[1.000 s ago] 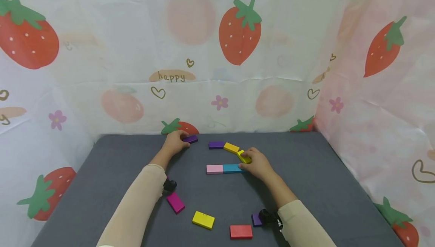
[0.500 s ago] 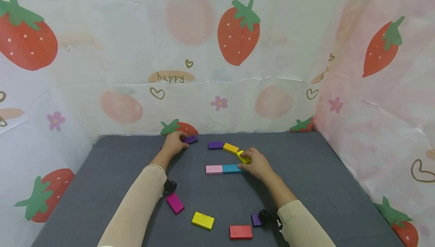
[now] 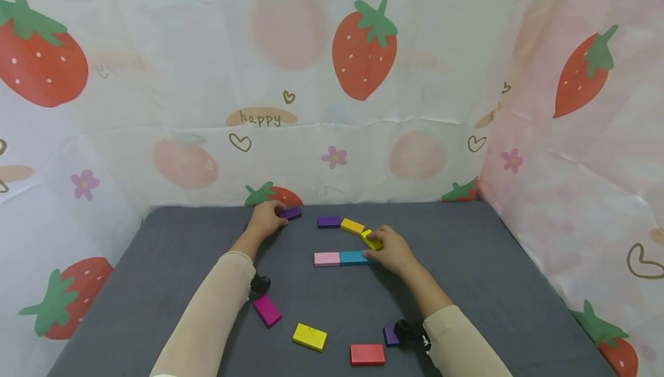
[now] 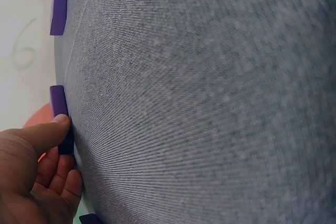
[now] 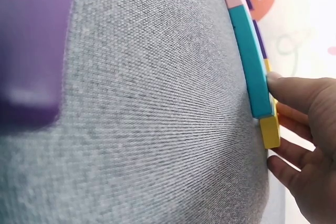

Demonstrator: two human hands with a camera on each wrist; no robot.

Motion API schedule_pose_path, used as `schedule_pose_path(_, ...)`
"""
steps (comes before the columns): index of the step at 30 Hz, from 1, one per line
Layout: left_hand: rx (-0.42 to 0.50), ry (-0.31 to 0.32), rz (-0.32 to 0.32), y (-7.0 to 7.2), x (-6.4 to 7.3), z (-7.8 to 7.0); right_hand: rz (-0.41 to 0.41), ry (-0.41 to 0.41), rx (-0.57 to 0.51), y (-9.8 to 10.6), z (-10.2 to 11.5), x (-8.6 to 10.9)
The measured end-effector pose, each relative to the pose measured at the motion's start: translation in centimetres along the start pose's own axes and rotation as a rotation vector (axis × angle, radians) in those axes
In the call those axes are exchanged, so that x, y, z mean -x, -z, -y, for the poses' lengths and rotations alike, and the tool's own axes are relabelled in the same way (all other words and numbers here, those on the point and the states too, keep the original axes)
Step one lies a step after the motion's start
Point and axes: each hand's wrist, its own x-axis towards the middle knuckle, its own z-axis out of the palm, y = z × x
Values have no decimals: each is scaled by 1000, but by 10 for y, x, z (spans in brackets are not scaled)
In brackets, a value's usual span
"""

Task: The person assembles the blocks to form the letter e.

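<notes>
At the back left of the grey table, my left hand (image 3: 267, 219) pinches a purple block (image 3: 290, 213). The left wrist view shows the thumb on that block's near face, with the other fingers curled at its end. My right hand (image 3: 392, 248) holds a yellow block (image 3: 370, 240), lying slanted behind a blue block (image 3: 354, 257). In the right wrist view the right thumb reaches in at the back edge of the blue block (image 5: 251, 61), and the yellow block's end (image 5: 270, 132) sticks out past it. A pink block (image 3: 327, 259) adjoins the blue one on its left.
Another purple block (image 3: 329, 222) and an orange-yellow block (image 3: 353, 226) lie end to end between the hands. Nearer me are a magenta block (image 3: 267, 311), a yellow block (image 3: 310, 337), a red block (image 3: 368, 354) and a purple block (image 3: 391, 336) beside the right wrist. A strawberry-print cloth (image 3: 311, 164) stands behind.
</notes>
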Motion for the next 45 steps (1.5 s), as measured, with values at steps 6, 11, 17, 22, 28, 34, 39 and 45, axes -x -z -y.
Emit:
schedule_pose_path(6,-8,3,1,1,1,-2,-2,3,-6,1,2,1)
schedule_pose_path(11,-8,0,-3,4,1,-5,1,-5,1,1,1,0)
schedule_pose_path(17,-5,-34,-6,9,3,-10,8,-9,2,1,2,1)
schedule_pose_path(22,-3,-39,1,12,5,-11,10,-10,0,1,2,1)
schedule_pose_path(28,21,-42,18,14,10,-15,9,-10,0,2,3,1)
schedule_pose_path(34,8,-52,34,11,17,-15,10,-5,0,2,3,1)
schedule_pose_path(39,-6,-52,33,7,23,-14,9,-10,-2,3,4,2)
schedule_pose_path(45,4,-65,3,6,30,-20,3,-4,-4,2,4,2)
